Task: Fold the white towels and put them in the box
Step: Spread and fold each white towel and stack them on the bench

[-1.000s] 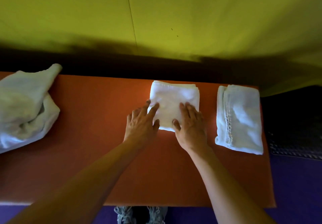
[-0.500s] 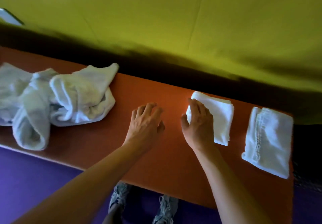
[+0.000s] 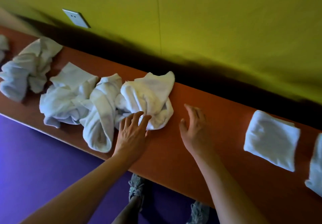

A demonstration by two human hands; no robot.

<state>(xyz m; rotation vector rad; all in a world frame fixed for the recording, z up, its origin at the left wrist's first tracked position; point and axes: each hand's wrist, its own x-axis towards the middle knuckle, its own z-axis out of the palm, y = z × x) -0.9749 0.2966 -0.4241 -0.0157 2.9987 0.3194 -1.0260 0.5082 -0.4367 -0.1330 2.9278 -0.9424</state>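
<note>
Several crumpled white towels lie along the orange table [image 3: 174,150]. The nearest crumpled towel [image 3: 149,95] is at the centre. My left hand [image 3: 133,133] is open, its fingertips touching that towel's lower edge. My right hand [image 3: 196,128] hovers open over bare table to the right of it, holding nothing. A folded white towel [image 3: 271,139] lies flat at the right. A second folded towel [image 3: 316,164] is cut off by the right edge. No box is in view.
More crumpled towels lie to the left: one [image 3: 69,95] beside the centre one, another [image 3: 29,67] further back. A yellow-green wall [image 3: 209,23] with a socket plate [image 3: 76,18] runs behind the table. Purple floor [image 3: 43,162] and my shoes [image 3: 136,185] are below.
My view has swung left, bringing the pile of crumpled towels to the centre. Both hands left the folded towel and moved left; the left hand now touches the nearest crumpled towel.
</note>
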